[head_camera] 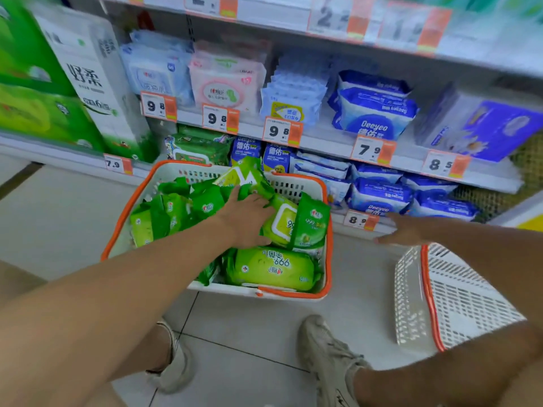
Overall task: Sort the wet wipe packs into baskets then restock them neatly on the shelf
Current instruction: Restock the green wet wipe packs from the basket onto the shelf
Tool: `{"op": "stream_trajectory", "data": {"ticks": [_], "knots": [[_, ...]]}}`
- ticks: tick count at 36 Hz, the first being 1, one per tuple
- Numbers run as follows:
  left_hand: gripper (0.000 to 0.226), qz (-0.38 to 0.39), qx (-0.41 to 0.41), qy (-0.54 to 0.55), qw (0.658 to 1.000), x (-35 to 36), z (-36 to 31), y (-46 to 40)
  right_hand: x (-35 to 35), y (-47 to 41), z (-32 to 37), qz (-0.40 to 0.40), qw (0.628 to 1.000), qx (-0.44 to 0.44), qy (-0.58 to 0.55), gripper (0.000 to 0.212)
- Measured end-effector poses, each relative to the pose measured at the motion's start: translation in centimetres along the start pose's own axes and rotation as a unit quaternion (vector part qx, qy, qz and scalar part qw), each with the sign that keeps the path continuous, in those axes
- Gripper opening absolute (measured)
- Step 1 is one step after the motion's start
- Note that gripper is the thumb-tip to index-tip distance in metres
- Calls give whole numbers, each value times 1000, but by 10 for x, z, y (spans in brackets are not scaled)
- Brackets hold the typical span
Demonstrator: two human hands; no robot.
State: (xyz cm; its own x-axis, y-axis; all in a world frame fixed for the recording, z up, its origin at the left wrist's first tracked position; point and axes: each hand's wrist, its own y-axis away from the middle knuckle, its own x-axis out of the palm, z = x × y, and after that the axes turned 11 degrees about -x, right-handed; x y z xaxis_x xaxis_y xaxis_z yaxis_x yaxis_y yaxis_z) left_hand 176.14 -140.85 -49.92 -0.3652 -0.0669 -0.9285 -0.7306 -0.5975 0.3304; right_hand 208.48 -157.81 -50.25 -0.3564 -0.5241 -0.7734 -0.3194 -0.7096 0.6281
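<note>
**Left hand among the green packs, right hand spread near the bottom shelf**

The person's left hand (249,218) reaches into the white basket with the orange rim (328,245), which stands on the floor tiles (58,218) just in front of the shelf. Its fingers are extended and lie over the heap of green wet wipe packs (176,210); the fingertips touch a light green pack with a white flip lid (280,223). Whether any finger curls under a pack cannot be told; the hand looks flat and fairly wide. A large light green pack (270,268) lies at the near end of the basket, just below the hand.

The right hand (402,230) is blurred. Its fingers are stretched out and spread, holding nothing, hovering near the edge of the bottom shelf (382,227) beside an 8.9 price tag (360,220). Beneath the right forearm a second white basket (458,295) with an orange handle sits on the floor, well apart from the first.

On the bottom shelf lie blue Deeyeo packs (379,198), and more green packs (199,148) sit behind the first basket. The shelf above carries blue and pink packs with 9.8 tags (220,118). Two beige shoes (329,351) stand on the tiles.
</note>
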Motion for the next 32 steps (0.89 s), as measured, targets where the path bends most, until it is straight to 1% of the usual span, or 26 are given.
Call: {"op": "stream_trajectory", "data": {"ticks": [1, 2, 3, 4, 6, 8, 9, 10, 11, 12, 13, 14, 15, 16, 17, 19, 20, 22, 24, 25, 27, 29, 30, 31, 32], "knots": [[77, -8, 1, 22, 1000, -1, 1, -1, -9, -3, 10, -12, 999, -26, -32, 117], [76, -17, 2, 39, 999, -3, 1, -4, -22, -7, 24, -20, 997, -57, -46, 107], [76, -27, 3, 51, 998, -3, 2, -6, -34, -10, 40, -20, 995, -90, -45, 98], [77, -35, 7, 59, 998, -4, 3, -10, -44, -13, 59, -6, 991, -129, -39, 95], [81, -48, 17, 67, 996, -5, 7, -21, -60, -25, 90, 34, 981, -190, -18, 104], [85, -55, 22, 77, 995, -6, 10, -32, -62, -44, 110, 52, 975, -216, 31, 115], [84, -63, 25, 78, 995, -6, 12, -39, -58, -56, 117, 53, 972, -221, 58, 116], [80, -78, 28, 82, 993, -7, 15, -45, -52, -69, 122, 55, 969, -229, 78, 115], [71, -104, 33, 98, 989, -8, 18, -52, -48, -82, 128, 59, 964, -243, 89, 112], [57, -140, 37, 139, 980, -8, 23, -59, -45, -95, 133, 63, 959, -255, 102, 108], [42, -175, 31, 198, 964, -9, 29, -66, -43, -108, 137, 69, 953, -269, 117, 105], [33, -200, 12, 265, 943, -11, 37, -74, -44, -118, 140, 80, 948, -279, 129, 104], [32, -212, -18, 327, 921, -14, 44, -81, -47, -128, 141, 98, 946, -280, 133, 104], [35, -202, -58, 372, 904, -15, 52, -89, -52, -135, 142, 122, 942, -280, 137, 103], [41, -172, -106, 397, 896, -18, 60, -95, -55, -141, 143, 141, 937, -287, 140, 100], [56, -68, -202, 419, 883, -19, 74, -100, -62, -142, 146, 165, 930, -295, 142, 93], [61, -8, -237, 432, 870, -16, 81, -99, -65, -140, 148, 175, 928, -298, 140, 93], [81, 88, -276, 427, 857, -6, 93, -94, -72, -136, 152, 182, 931, -294, 120, 94], [104, 160, -275, 418, 851, 4, 104, -84, -84, -128, 163, 168, 936, -298, 83, 88], [110, 187, -259, 413, 853, 5, 108, -80, -90, -124, 169, 147, 941, -301, 50, 86], [110, 212, -241, 400, 858, 4, 116, -78, -95, -117, 184, 103, 948, -300, -33, 81], [107, 216, -252, 385, 861, -1, 120, -76, -92, -112, 203, 105, 948, -259, -155, 72], [108, 222, -247, 382, 862, -2, 119, -73, -87, -112, 212, 113, 936, -235, -237, 80], [108, 229, -246, 374, 864, -1, 116, -68, -80, -114, 220, 126, 920, -202, -310, 97], [108, 230, -249, 373, 864, 0, 113, -62, -74, -118, 228, 139, 904, -185, -359, 113]]}}
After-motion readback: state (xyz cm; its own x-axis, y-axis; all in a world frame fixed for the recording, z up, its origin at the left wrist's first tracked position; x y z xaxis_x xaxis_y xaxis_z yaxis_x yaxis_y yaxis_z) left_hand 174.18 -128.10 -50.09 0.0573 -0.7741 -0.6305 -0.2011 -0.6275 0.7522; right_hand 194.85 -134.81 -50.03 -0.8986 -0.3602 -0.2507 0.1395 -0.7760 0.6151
